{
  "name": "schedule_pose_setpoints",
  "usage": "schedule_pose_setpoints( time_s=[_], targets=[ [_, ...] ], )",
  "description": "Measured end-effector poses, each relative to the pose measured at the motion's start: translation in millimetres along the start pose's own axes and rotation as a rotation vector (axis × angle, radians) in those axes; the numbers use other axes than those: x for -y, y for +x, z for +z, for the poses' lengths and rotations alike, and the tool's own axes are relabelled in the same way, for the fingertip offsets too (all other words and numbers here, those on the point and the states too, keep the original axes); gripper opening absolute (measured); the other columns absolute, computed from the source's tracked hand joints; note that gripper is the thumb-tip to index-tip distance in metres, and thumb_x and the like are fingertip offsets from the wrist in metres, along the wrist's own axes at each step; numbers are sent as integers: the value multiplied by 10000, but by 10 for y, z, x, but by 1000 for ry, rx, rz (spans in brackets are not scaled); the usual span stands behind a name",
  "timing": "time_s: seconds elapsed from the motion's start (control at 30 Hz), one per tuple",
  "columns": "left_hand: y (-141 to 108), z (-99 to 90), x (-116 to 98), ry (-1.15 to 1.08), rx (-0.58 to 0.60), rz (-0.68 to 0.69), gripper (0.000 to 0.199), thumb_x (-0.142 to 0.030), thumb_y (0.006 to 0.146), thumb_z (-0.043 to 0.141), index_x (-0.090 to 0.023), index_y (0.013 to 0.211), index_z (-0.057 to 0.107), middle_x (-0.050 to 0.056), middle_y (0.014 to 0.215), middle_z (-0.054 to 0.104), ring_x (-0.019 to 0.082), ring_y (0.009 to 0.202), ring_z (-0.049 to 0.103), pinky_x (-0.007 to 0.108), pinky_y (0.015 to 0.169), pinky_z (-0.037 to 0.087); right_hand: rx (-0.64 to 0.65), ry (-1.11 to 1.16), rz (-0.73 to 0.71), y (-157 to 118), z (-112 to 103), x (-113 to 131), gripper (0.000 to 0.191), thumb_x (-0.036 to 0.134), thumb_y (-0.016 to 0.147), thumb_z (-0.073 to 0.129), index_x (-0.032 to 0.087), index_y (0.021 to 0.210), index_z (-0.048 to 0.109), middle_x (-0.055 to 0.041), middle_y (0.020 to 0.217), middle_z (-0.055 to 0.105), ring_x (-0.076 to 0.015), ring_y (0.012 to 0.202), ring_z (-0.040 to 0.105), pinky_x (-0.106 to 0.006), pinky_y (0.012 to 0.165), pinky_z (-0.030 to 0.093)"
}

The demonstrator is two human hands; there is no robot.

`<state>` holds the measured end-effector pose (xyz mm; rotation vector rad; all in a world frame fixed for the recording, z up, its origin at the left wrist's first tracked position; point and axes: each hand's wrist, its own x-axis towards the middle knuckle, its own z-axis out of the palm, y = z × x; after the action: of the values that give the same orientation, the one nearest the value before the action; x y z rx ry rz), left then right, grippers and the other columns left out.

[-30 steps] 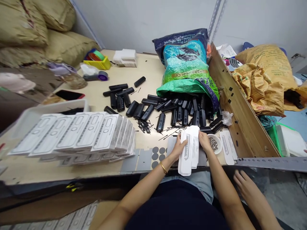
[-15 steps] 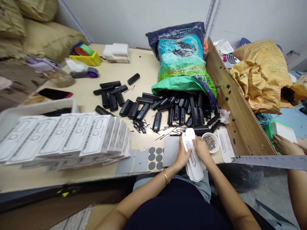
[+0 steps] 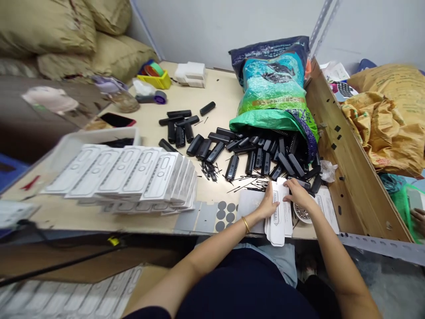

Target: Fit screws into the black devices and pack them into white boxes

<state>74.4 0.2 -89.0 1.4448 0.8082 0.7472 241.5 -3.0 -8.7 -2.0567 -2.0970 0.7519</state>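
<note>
My left hand (image 3: 268, 204), with a gold bangle at the wrist, is closed on a small stack of flattened white cartons (image 3: 276, 228) near the table's front edge. Dark line drawings are printed on them. At the upper right of the stack, my right hand (image 3: 299, 195) pinches the edge of a carton. Beneath my right forearm a white bowl of small metal pieces (image 3: 303, 213) is partly hidden. More flat white cartons (image 3: 327, 206) lie to its right. A grey sheet (image 3: 249, 199) shows left of my left hand. Black plastic cases (image 3: 231, 167) and thin black sticks (image 3: 247, 184) lie just beyond.
A colourful sack (image 3: 274, 88) spills black cases. Stacked white boxes (image 3: 133, 173) fill the left, in front of a white tray (image 3: 133, 133). A wooden side board (image 3: 358, 164) bounds the right; a co-worker's hand (image 3: 418, 219) shows past it. Tape rolls sit in a yellow box (image 3: 162, 82).
The view has swung left. The cartons stand more upright and fan apart, and my right hand has shifted to the upper right edge of the stack.
</note>
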Motion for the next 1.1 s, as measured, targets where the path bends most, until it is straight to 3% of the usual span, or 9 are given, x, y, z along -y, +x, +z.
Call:
schedule_pose_setpoints(
  time_s=[0.13, 0.3, 0.37, 0.5, 0.63, 0.73, 0.83, 0.93, 1.1],
  targets=[
    [82, -250, -104, 250, -96, 2, 756, -191, 679, 688, -108, 1363, 377, 209, 1439, 355, 359, 1349, 303, 472, 1121, 256, 85, -52, 94, 192, -29, -69, 537, 162, 546, 799, 171, 1014, 536, -38, 982, 498, -171, 819, 549, -265, 707, 410],
    [246, -1214, -390, 390, -411, -4, 501, -195, 833, 494, -93, 1310, 380, 203, 1364, 364, 382, 1339, 223, 588, 1109, 99, 61, -7, 78, 188, -34, -91, 496, 179, 537, 810, 182, 949, 536, -28, 953, 490, -168, 830, 530, -252, 706, 397],
    [275, -1408, -513, 425, -416, 6, 484, -172, 836, 478, -76, 1299, 376, 216, 1341, 357, 389, 1331, 203, 614, 1092, 84, 44, 32, 67, 194, -42, -104, 471, 177, 532, 810, 176, 921, 544, -28, 937, 492, -168, 825, 523, -250, 699, 393],
    [109, -1045, -638, 410, -85, 78, 334, -221, 782, 597, -159, 1110, 574, 106, 1108, 557, 274, 1094, 497, 462, 1005, 377, 50, 71, 34, 228, -100, -130, 304, 181, 562, 787, 167, 764, 560, -5, 818, 509, -152, 734, 505, -246, 655, 374],
    [-183, -478, -676, 236, 66, 75, 705, -307, 687, 713, -208, 1326, 433, 120, 1289, 481, 282, 1181, 458, 461, 1024, 378, -53, 146, -27, 130, -209, -47, 131, 232, 729, 659, 182, 690, 545, 11, 731, 526, -145, 695, 495, -255, 656, 364],
    [-318, -403, -791, -217, 171, -122, 754, -398, 756, 647, -179, 1399, 319, 165, 1364, 433, 300, 1215, 461, 483, 1022, 373, -228, 425, -171, 32, -266, 100, 154, 330, 793, 608, 195, 731, 570, 1, 765, 581, -158, 743, 532, -283, 721, 399],
    [-435, -521, -926, -702, 428, -348, 680, -504, 774, 614, -117, 1307, 442, 185, 1214, 574, 294, 1074, 585, 442, 919, 464, -148, 743, -323, 19, -256, 258, 232, 417, 788, 615, 200, 717, 573, -26, 818, 638, -185, 806, 576, -336, 787, 432],
    [-516, -642, -950, -863, 396, -403, 682, -540, 739, 655, -102, 1238, 499, 179, 1093, 641, 251, 905, 650, 384, 820, 516, -58, 1017, -359, 58, -161, 449, 284, 451, 790, 608, 206, 681, 515, -55, 908, 687, -217, 888, 610, -389, 829, 453],
    [-435, -778, -866, -779, 187, -278, 903, -525, 721, 683, -250, 1432, 198, 159, 1174, 608, 237, 821, 668, 397, 742, 546, -514, 994, -78, 50, 167, 935, 215, 386, 842, 539, 228, 982, 575, -70, 1218, 575, -207, 1093, 544, -357, 906, 446]
  ],
)
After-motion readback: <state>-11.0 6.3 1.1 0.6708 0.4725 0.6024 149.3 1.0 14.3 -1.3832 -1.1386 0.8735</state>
